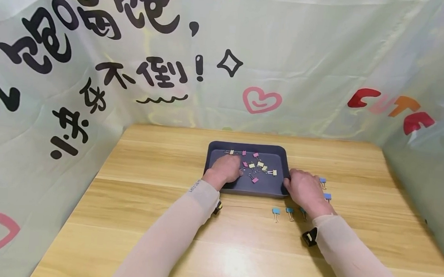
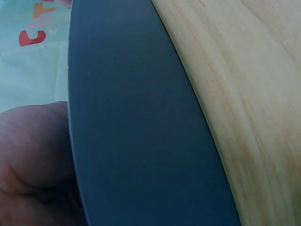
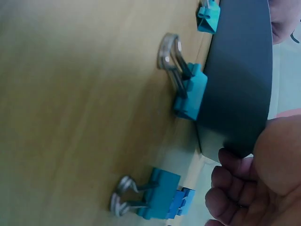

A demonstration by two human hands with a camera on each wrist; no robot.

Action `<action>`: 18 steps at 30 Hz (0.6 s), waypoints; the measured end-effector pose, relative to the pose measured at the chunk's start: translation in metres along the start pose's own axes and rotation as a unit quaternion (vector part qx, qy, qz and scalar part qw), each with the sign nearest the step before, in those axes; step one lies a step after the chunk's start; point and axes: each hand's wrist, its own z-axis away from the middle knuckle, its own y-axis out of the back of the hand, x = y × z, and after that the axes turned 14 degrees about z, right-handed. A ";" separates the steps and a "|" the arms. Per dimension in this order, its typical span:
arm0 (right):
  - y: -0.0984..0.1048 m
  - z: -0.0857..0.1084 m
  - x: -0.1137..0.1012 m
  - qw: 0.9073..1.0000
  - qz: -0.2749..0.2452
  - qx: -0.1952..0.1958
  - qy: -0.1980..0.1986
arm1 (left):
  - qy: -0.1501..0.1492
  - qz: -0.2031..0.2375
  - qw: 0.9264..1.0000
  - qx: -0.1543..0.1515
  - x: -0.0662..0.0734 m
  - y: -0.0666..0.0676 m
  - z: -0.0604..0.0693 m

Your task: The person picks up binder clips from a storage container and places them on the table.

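A dark grey rectangular tray holds several small pink binder clips and pale yellow binder clips. My left hand reaches over the near left rim into the tray, beside the clips. The tray wall covers part of that hand in the left wrist view, and whether its fingertips pinch a clip is hidden. At the tray's right side my right hand grips the wall, thumb at the rim. Its fingers curl near the tray's corner in the right wrist view.
Teal binder clips stand in a row on the wooden table, close to the tray's near right corner. Blue binder clips lie right of my right hand. Printed cloth encloses the table at the back and sides.
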 end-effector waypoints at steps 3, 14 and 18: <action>-0.003 0.001 0.002 1.000 0.014 0.018 0.008 | 0.000 -0.003 1.000 0.003 0.000 -0.001 0.000; -0.002 0.002 0.002 0.998 0.023 0.031 0.048 | 0.003 -0.007 1.000 0.001 -0.002 0.003 0.002; -0.003 0.001 0.003 0.999 0.015 0.021 0.044 | -0.013 -0.013 1.000 -0.003 -0.006 0.007 0.003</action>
